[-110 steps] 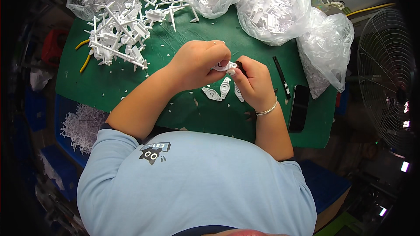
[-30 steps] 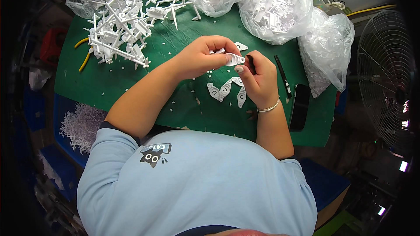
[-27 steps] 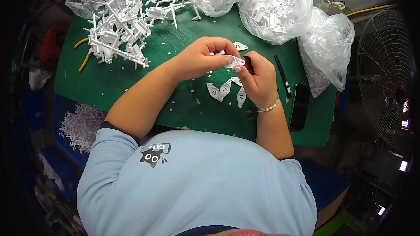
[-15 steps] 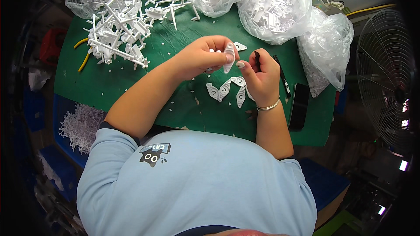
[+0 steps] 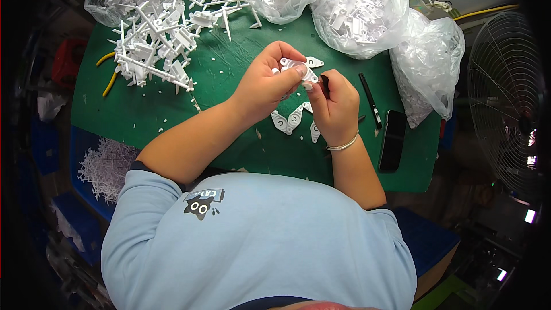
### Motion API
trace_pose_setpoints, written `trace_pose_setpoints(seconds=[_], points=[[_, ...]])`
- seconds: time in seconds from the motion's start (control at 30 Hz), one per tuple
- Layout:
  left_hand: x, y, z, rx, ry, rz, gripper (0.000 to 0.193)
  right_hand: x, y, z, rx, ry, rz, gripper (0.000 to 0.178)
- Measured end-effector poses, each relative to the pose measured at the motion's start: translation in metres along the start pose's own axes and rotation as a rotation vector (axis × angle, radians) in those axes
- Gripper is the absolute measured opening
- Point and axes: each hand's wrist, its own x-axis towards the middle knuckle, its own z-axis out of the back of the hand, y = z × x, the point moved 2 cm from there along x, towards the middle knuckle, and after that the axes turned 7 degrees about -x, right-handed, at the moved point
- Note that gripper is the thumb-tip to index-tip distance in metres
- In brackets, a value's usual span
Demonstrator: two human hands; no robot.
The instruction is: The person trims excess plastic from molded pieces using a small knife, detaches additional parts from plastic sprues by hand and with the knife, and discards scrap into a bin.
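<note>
My left hand (image 5: 267, 83) is closed on white plastic pieces. Its thumb and fingers pinch a diamond-shaped white piece (image 5: 301, 70) with rounded ends, and other white bits show between the fingers. Just to the right, my right hand (image 5: 337, 106) is closed around a slim black tool (image 5: 325, 85). Its tip, hidden by the fingers, is at or very near the lower right end of the held piece; whether it touches I cannot tell. On the table below the hands lie several similar white pieces (image 5: 294, 119), partly covered by my right hand. Another white piece (image 5: 313, 62) lies beyond them.
A heap of white plastic parts (image 5: 155, 46) covers the back left of the green table (image 5: 241, 149), beside yellow-handled tool grips (image 5: 110, 83). Clear bags of parts (image 5: 356, 17) stand along the back. A black pen (image 5: 370, 100) and a phone (image 5: 392, 140) lie at right, near a fan (image 5: 511, 103).
The piece in my left hand has turned from upright to slanting. My right hand has moved left, bringing the black tool up to it.
</note>
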Motion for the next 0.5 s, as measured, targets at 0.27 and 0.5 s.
trace_pose_setpoints(seconds=[0.27, 0.5], points=[[-0.0009, 0.0053, 0.0008, -0.051, 0.027, 0.011, 0.017, 0.0007, 0.0022, -0.0013, 0.013, -0.006, 0.025, 0.024], [-0.0018, 0.0048, -0.0005, -0.069, -0.004, 0.015, 0.017, 0.0007, 0.0030, -0.0021, -0.017, 0.073, -0.002, 0.033]])
